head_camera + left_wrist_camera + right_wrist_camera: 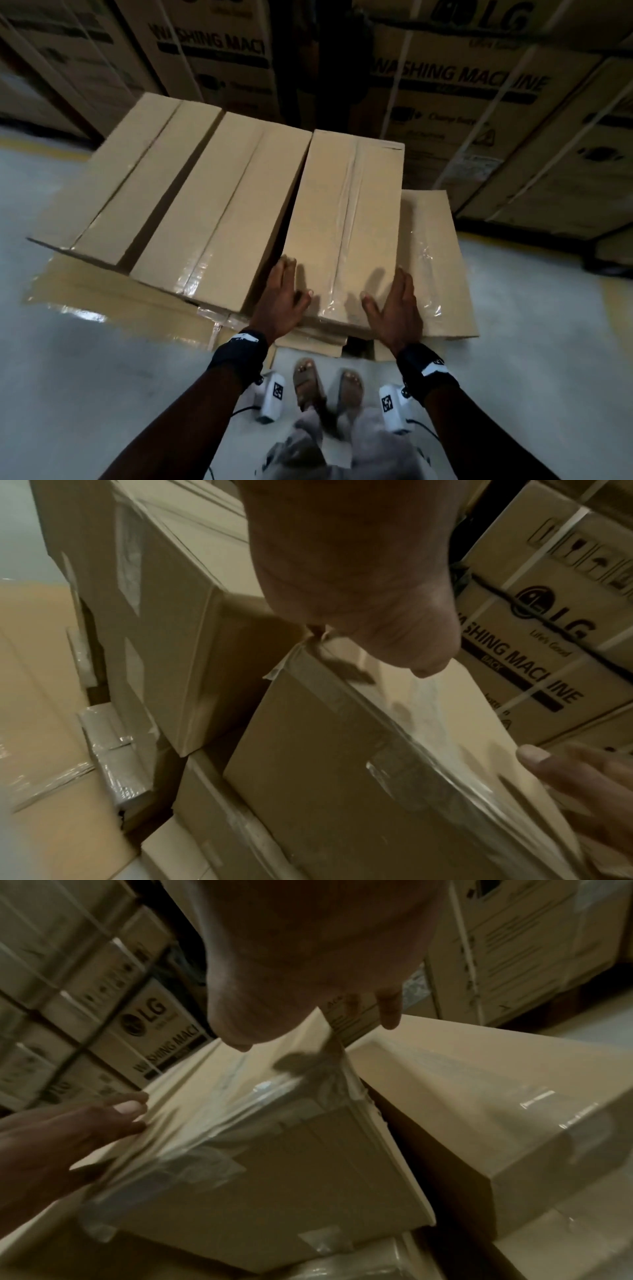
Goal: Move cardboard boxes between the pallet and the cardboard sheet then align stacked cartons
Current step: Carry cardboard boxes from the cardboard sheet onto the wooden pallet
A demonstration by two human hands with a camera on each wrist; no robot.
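Head view: both hands, left hand (pixel 281 301) and right hand (pixel 397 308), lie flat-fingered, gripping nothing, on the top carton (pixel 346 219) at 6 o'clock; aligning seems unfinished, a lower carton (pixel 435 260) jutting at 3 o'clock.

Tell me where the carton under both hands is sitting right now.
In the head view the taped carton lies on top of the stack, right of two long cartons, with a lower carton on its right; left hand and right hand flank its near end.

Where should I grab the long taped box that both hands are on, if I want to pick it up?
Hold the long taped box by its two long side walls near the close end, one hand per side, where the left hand and right hand rest now. It is long and narrow, lying flat, and the neighbouring box crowds its left side.
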